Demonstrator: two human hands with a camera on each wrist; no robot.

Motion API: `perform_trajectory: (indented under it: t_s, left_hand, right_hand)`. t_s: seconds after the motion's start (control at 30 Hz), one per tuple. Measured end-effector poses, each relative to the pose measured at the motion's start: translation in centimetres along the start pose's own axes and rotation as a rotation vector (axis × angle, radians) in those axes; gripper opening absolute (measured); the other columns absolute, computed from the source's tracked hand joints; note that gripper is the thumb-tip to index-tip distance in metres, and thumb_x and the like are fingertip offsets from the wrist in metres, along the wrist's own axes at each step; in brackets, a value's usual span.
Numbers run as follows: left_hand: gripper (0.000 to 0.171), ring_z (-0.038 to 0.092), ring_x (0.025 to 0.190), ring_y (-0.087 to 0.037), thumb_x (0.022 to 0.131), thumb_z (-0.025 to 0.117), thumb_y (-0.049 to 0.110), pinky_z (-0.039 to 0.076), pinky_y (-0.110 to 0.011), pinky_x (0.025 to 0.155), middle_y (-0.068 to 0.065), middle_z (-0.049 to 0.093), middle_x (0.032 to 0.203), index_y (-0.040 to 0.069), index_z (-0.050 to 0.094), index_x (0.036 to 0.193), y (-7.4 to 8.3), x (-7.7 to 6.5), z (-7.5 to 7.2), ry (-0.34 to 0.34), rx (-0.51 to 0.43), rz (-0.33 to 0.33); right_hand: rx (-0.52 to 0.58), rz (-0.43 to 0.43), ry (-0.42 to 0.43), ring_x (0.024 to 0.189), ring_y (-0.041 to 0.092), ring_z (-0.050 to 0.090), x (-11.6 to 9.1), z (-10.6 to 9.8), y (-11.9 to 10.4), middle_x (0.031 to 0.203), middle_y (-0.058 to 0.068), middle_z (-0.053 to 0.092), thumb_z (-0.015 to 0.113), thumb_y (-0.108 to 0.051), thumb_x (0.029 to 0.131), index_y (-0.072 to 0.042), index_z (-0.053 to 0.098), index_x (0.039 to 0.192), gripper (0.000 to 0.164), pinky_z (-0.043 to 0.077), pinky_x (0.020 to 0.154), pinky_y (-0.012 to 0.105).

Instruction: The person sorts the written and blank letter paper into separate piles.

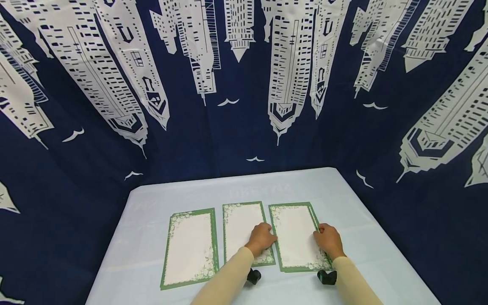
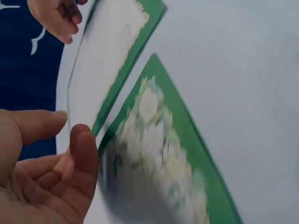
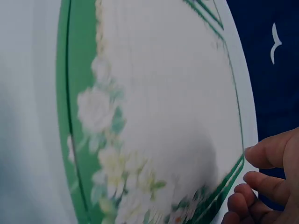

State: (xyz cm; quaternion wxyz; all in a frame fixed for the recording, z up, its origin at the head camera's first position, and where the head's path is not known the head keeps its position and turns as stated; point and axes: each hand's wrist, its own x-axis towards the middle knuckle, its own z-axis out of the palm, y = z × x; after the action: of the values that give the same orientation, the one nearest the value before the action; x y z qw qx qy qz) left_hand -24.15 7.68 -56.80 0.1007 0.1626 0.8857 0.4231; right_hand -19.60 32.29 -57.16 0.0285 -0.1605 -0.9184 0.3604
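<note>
In the head view a right stack of green-bordered sheets (image 1: 293, 237) lies flat, with a second border showing along its right side. My left hand (image 1: 262, 238) is over the middle sheet (image 1: 238, 228), its fingertips beside the right stack's left edge. In the left wrist view that hand's thumb (image 2: 42, 125) and fingers stand apart with nothing between them. My right hand (image 1: 330, 241) is at the right stack's right edge. The right wrist view shows its loosely bent fingers (image 3: 268, 189) and thumb close to the green edge, gripping nothing. White flowers are printed along the borders.
Another stack of green-bordered sheets (image 1: 190, 248) lies on the left. All lie on a white table (image 1: 145, 224). Behind hangs a dark blue cloth (image 1: 213, 140) printed with white buildings. Black wrist devices (image 1: 327, 277) show near both wrists.
</note>
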Motion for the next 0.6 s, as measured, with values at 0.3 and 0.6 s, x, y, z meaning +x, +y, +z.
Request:
perform_trajectory:
  t_s: [0.3, 0.6]
  left_hand:
    - [0.029, 0.067, 0.082, -0.025, 0.096, 0.068, 0.013, 0.055, -0.042, 0.071, -0.010, 0.070, 0.093, -0.005, 0.069, 0.118, -4.1, -2.9, -6.4, 0.203, -0.099, -0.078]
    - [0.046, 0.064, 0.111, -0.040, 0.102, 0.057, 0.020, 0.053, -0.053, 0.089, -0.028, 0.063, 0.124, -0.007, 0.053, 0.140, -7.0, -5.9, -10.8, 0.210, -0.229, -0.267]
  right_hand:
    - [0.063, -0.159, -0.026, 0.094, 0.035, 0.067, -0.9, 3.6, -5.4, 0.104, 0.019, 0.070, 0.063, -0.011, 0.096, 0.010, 0.064, 0.122, 0.034, 0.054, 0.080, 0.050]
    - [0.138, -0.195, -0.198, 0.102, 0.038, 0.067, -1.1, 7.8, -10.1, 0.112, 0.022, 0.069, 0.060, -0.013, 0.098, 0.010, 0.061, 0.129, 0.039, 0.055, 0.083, 0.048]
